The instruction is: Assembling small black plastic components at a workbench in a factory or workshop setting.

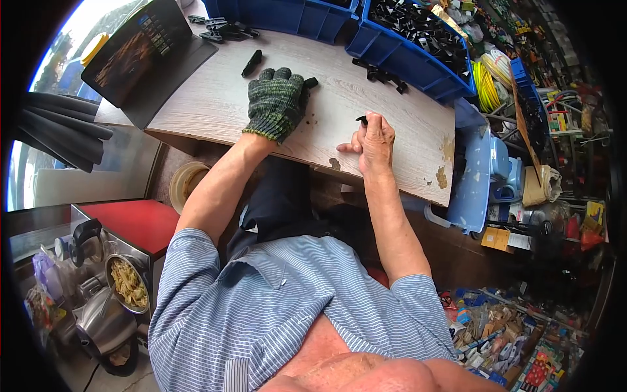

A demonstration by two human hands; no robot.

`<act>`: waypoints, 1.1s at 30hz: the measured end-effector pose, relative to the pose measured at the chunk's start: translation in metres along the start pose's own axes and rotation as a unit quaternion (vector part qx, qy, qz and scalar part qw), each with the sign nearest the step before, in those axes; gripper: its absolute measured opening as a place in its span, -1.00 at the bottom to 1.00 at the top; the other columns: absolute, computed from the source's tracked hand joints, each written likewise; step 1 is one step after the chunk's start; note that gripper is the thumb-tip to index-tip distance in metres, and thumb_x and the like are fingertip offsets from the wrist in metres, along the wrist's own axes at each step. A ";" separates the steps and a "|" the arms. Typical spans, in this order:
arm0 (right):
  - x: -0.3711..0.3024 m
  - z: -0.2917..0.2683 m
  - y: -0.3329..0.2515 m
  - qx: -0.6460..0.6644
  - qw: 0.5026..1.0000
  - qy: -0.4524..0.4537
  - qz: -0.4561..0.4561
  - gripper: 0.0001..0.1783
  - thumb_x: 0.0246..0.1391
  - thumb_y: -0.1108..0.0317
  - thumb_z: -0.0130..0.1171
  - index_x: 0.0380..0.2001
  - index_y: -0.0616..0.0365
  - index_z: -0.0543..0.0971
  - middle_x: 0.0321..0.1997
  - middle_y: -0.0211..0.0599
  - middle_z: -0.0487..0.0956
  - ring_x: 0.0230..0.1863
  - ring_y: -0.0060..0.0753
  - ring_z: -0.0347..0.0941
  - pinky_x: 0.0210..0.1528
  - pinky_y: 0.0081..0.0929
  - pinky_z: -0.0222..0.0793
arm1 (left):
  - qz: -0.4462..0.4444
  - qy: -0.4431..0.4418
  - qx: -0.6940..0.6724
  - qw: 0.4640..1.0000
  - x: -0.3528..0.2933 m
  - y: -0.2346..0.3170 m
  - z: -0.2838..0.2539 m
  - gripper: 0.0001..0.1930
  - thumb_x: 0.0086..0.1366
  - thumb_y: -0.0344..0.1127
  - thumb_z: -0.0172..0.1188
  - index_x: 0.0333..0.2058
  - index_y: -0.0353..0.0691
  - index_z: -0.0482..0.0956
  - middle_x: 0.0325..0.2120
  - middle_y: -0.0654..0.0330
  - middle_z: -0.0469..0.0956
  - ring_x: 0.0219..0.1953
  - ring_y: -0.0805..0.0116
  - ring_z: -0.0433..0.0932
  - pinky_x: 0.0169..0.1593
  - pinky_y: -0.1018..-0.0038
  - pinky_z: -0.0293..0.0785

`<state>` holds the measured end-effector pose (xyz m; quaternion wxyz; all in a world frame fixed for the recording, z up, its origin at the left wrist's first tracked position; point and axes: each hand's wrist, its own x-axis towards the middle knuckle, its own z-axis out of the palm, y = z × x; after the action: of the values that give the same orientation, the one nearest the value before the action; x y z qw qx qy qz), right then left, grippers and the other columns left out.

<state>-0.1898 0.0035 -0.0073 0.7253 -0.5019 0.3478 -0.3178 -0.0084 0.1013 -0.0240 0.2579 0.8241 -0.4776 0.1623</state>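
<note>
On the pale wooden table (320, 59), my left hand (275, 104) wears a green and black knitted glove. Its fingers are curled, and a black plastic piece (311, 83) sticks out beside the thumb; the rest of the piece is hidden by the glove. To its right, my bare right hand (373, 140) pinches a small black part (362, 120) between thumb and forefinger, just above the tabletop. A single black clip (252, 63) lies beyond the gloved fingers. More black pieces (382, 76) rest in front of a blue crate.
A blue crate (408, 62) full of black parts stands at the far right, beside another blue crate (281, 19). At the far left are an open laptop (134, 59) and a cluster of black clips (225, 30). A light blue bin (471, 176) adjoins the table's right edge.
</note>
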 end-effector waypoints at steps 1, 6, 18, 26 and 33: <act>0.000 0.000 0.000 0.011 1.000 0.016 -0.002 -0.72 0.27 0.18 0.03 -0.48 0.09 0.43 -0.76 -0.56 0.16 -0.80 -0.66 0.11 -0.69 -0.28 0.56 | 0.034 0.010 -0.021 0.999 0.000 0.001 0.001 -0.81 0.22 -0.15 0.25 -0.34 -0.14 0.59 -0.41 0.13 0.55 -0.28 0.02 0.53 -0.23 0.13 0.46; 0.006 -0.005 0.008 0.055 0.996 0.073 -0.015 -0.69 0.25 0.15 0.01 -0.52 0.06 0.36 -0.75 -0.53 0.15 -0.79 -0.60 0.09 -0.71 -0.21 0.55 | 0.038 -0.045 -0.224 0.973 -0.018 0.031 0.002 -0.86 0.31 -0.28 0.21 -0.25 -0.18 0.63 -0.27 0.08 0.60 -0.28 -0.03 0.58 -0.23 0.18 0.53; 0.018 -0.019 0.031 0.006 0.984 0.160 -0.074 -0.65 0.25 0.06 0.01 -0.45 0.09 0.48 -0.61 -0.37 0.46 -0.73 -0.44 0.38 -0.69 -0.49 0.31 | -0.055 -0.137 -0.420 0.895 -0.029 0.079 0.000 -0.76 0.44 -0.22 0.06 -0.05 -0.20 0.53 -0.28 -0.03 0.63 -0.23 -0.07 0.62 -0.21 0.19 0.51; -0.005 -0.003 0.002 -0.013 0.983 0.173 -0.055 -0.69 0.28 0.22 -0.02 -0.57 0.03 0.34 -0.61 -0.56 0.27 -0.67 -0.60 0.26 -0.67 -0.56 0.27 | -0.193 -0.062 -0.453 0.868 -0.036 0.117 0.007 -0.69 0.48 -0.21 -0.02 0.10 -0.16 0.46 -0.18 -0.03 0.62 -0.18 -0.01 0.62 -0.12 0.19 0.49; -0.004 -0.004 0.006 -0.021 0.983 0.174 -0.061 -0.68 0.31 0.23 -0.04 -0.56 0.01 0.34 -0.60 -0.58 0.28 -0.67 -0.63 0.24 -0.67 -0.57 0.26 | -0.242 -0.102 -0.476 0.840 -0.034 0.121 -0.002 -0.65 0.48 -0.19 -0.05 0.14 -0.17 0.42 -0.03 -0.05 0.56 -0.15 -0.06 0.60 -0.07 0.16 0.47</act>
<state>-0.1947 0.0066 -0.0128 0.6222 -0.4743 0.4441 -0.4367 -0.1306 0.0772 -0.0073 0.5989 0.7011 -0.3054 -0.2376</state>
